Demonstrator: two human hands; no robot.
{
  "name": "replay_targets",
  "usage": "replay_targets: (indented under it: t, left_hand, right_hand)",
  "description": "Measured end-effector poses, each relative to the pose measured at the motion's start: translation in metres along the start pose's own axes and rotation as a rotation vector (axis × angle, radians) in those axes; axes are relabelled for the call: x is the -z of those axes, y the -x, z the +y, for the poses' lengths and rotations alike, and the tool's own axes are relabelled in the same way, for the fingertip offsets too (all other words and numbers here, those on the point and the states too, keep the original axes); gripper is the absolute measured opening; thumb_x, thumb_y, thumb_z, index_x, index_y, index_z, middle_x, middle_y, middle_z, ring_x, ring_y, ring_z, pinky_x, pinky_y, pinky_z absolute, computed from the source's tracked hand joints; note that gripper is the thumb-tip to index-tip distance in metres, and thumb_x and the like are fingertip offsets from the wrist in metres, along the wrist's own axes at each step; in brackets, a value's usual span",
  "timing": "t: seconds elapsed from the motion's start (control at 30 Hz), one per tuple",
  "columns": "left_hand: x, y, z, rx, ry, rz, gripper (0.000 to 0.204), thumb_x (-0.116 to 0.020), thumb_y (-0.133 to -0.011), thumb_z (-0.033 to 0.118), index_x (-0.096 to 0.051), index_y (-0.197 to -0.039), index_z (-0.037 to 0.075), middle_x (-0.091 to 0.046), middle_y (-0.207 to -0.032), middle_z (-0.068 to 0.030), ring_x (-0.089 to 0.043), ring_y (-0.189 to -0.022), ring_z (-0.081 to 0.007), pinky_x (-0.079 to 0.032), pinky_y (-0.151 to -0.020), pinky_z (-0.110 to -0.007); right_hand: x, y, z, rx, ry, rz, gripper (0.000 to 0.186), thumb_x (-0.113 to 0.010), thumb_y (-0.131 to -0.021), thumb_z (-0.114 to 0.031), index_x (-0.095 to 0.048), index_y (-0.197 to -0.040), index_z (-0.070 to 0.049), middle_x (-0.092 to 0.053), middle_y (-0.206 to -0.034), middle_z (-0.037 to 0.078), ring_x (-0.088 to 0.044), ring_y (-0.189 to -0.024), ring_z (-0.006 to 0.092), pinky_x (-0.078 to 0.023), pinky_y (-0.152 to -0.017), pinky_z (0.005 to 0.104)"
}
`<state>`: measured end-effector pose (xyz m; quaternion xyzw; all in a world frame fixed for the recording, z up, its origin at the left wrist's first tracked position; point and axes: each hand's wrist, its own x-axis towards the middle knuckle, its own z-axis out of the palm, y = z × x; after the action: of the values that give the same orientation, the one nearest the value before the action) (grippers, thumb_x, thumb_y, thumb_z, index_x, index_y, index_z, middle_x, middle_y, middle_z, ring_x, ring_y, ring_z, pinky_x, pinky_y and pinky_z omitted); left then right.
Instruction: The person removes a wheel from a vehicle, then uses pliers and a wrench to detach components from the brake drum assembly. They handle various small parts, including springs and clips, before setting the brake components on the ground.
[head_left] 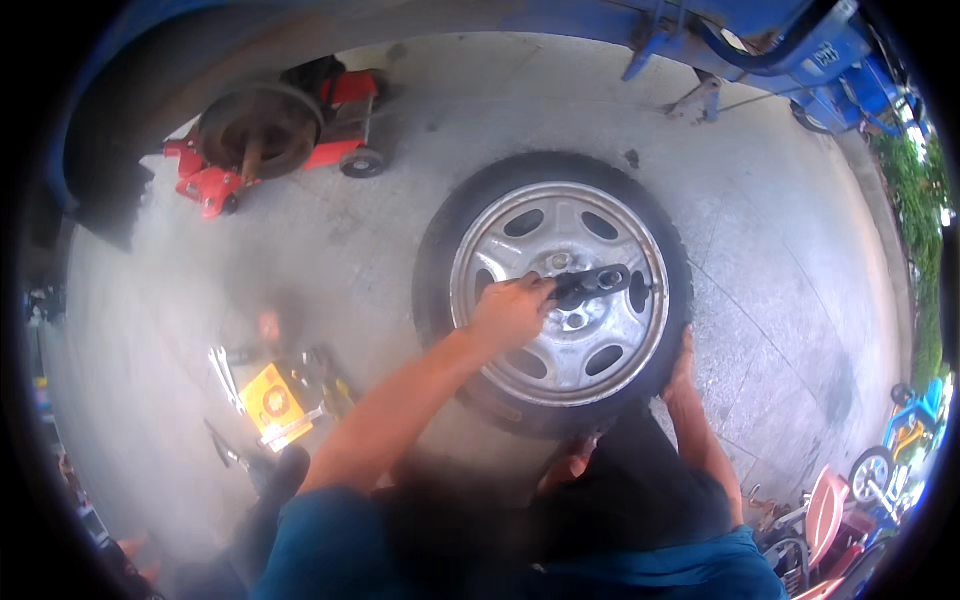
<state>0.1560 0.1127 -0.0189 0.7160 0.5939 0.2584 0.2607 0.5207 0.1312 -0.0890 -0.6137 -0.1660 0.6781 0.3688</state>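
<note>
A wheel with a black tire (455,235) and a silver steel rim (510,255) is in front of me, its face toward me. My left hand (512,312) reaches over the rim, closed around one end of a black metal part (592,286) with a round eye at its far end. This part lies across the hub area, hiding some of it; I cannot tell whether it touches the rim. At the tire's lower right side, my right hand (682,372) rests along the tread with its fingers stretched out; some of them are hidden.
A red floor jack (345,90) stands at the far left beneath a hub with a round brake part (258,128). Blue vehicle bodywork (560,18) spans the top. Left of me lie wrenches (224,372) and a yellow box (275,402). A pink object (826,512) is at lower right.
</note>
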Motion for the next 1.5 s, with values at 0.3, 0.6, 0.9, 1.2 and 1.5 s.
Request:
replay_targets:
  t: [0.3, 0.6, 0.9, 1.2, 1.5]
  left_hand:
    - [-0.029, -0.039, 0.015, 0.084, -0.130, 0.097, 0.019, -0.057, -0.084, 0.018, -0.060, -0.099, 0.007, -0.063, -0.092, -0.0138, -0.063, -0.082, -0.0325, -0.050, -0.073, -0.044]
    - [-0.005, -0.086, 0.023, -0.127, -0.147, -0.241, 0.027, -0.051, -0.075, 0.002, -0.057, -0.102, 0.000, -0.064, -0.090, -0.0197, -0.064, -0.081, -0.0376, -0.052, -0.071, -0.045]
    - [-0.028, -0.085, 0.014, -0.459, -0.511, -0.255, 0.014, -0.055, -0.074, 0.010, -0.067, -0.071, 0.004, -0.067, -0.071, -0.0124, -0.067, -0.068, -0.0243, -0.053, -0.058, -0.039]
    - [-0.004, -0.083, 0.031, -0.268, -0.446, -0.312, 0.013, -0.058, -0.071, 0.014, -0.069, -0.070, 0.006, -0.068, -0.073, -0.0109, -0.067, -0.070, -0.0270, -0.054, -0.059, -0.038]
    - [-0.058, -0.096, 0.018, -0.204, -0.279, -0.155, 0.021, -0.050, -0.080, 0.014, -0.064, -0.088, 0.000, -0.068, -0.083, -0.0140, -0.067, -0.078, -0.0291, -0.055, -0.065, -0.041]
  right_hand:
    - [-0.066, -0.027, -0.114, 0.298, 0.508, 0.289, 0.079, -0.053, -0.084, -0.062, -0.043, -0.136, -0.003, -0.048, -0.133, 0.017, -0.047, -0.122, 0.0288, -0.039, -0.099, 0.0421]
    - [-0.164, -0.128, -0.118, 1.174, 1.774, 0.083, 0.052, -0.039, -0.095, -0.048, -0.065, -0.085, -0.003, -0.066, -0.089, 0.021, -0.063, -0.089, 0.0385, -0.048, -0.078, 0.0482]
    - [-0.224, -0.024, -0.130, 0.770, 2.007, 0.046, 0.053, -0.040, -0.092, -0.052, -0.069, -0.093, -0.008, -0.067, -0.094, 0.020, -0.062, -0.093, 0.0391, -0.047, -0.081, 0.0486]
    - [-0.202, -0.039, -0.126, 1.149, 1.882, -0.214, 0.029, -0.051, -0.090, -0.030, -0.063, -0.095, -0.004, -0.064, -0.090, 0.020, -0.061, -0.085, 0.0385, -0.047, -0.075, 0.0467]
    - [-0.209, -0.034, -0.130, 0.915, 2.036, -0.182, 0.031, -0.046, -0.093, -0.031, -0.062, -0.100, -0.005, -0.065, -0.097, 0.019, -0.062, -0.088, 0.0392, -0.047, -0.078, 0.0479]
